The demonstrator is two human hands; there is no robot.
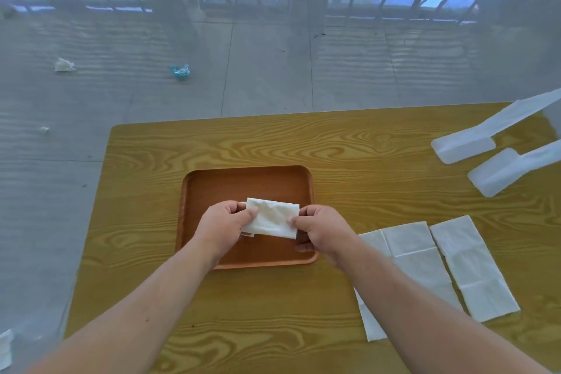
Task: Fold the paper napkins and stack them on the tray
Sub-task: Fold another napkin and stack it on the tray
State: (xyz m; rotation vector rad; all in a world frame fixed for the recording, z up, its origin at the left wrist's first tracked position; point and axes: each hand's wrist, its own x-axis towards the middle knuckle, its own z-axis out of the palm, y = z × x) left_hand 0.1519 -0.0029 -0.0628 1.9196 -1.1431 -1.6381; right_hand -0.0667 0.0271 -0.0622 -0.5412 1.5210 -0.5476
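Observation:
A brown wooden tray (246, 182) lies in the middle of the yellow wood-grain table (273, 143). Over its near half I hold a folded white napkin (273, 217) by both short ends. My left hand (224, 223) pinches the left end, my right hand (318, 228) pinches the right end. The edge of another folded napkin (248, 234) peeks out beneath it at the lower left. Two unfolded white napkins (413, 252) (473, 267) lie flat on the table to the right of the tray, the nearer one partly hidden by my right forearm.
Two translucent white plastic pieces (464, 146) (498, 173) rest at the table's far right corner. Beyond the table is a grey floor with crumpled paper (64, 65) and a teal wrapper (179, 71). Window bars run along the back.

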